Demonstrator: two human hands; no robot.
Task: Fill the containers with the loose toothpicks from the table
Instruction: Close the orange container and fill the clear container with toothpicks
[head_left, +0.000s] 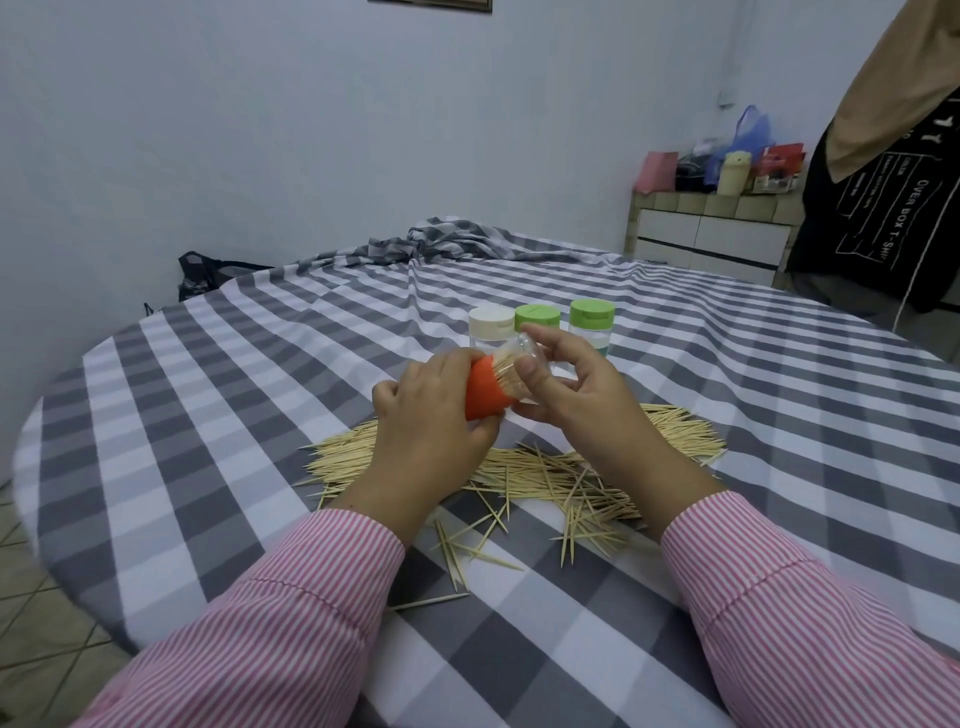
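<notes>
Both forearms are reaching forward in pink-and-white striped sleeves, hands meeting in the middle above the table. The left hand (431, 410) is curling its fingers and thumb around the orange cap (485, 392). The right hand (566, 387) is gripping the clear toothpick container (524, 364), thumb lying across the near side, fingers wrapping round the far end. Wrists are angling slightly inward toward each other.
</notes>
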